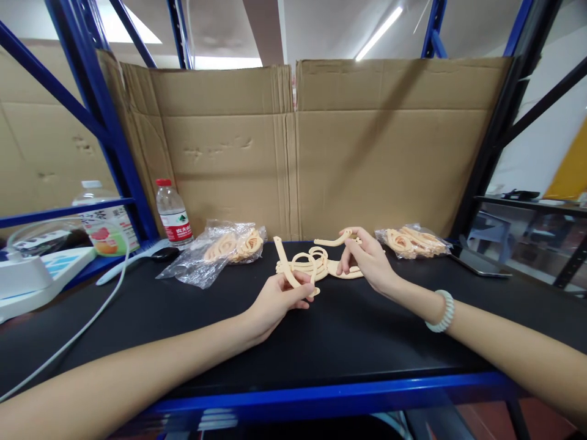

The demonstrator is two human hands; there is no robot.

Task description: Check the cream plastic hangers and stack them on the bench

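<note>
My left hand [274, 300] is closed around a beige plastic folding-hanger part, a long flat arm [283, 258] that slants up and away from the fingers. A curved hook shape shows beside that arm; I cannot tell whether the two are joined. My right hand [369, 261], higher and to the right, pinches a bent beige hanger arm [331, 242] at its right end, its free end pointing left. Between and behind the hands, more beige hanger parts [321, 269] lie on the black tabletop [293, 348], partly hidden by my fingers.
Clear bags of similar beige parts lie to the left [229, 247] and right [413, 241]. A red-capped bottle [174, 214] stands at back left, near a white power strip [55, 275] and cable. A dark flat device [481, 263] lies far right. Cardboard [229, 153] walls the back.
</note>
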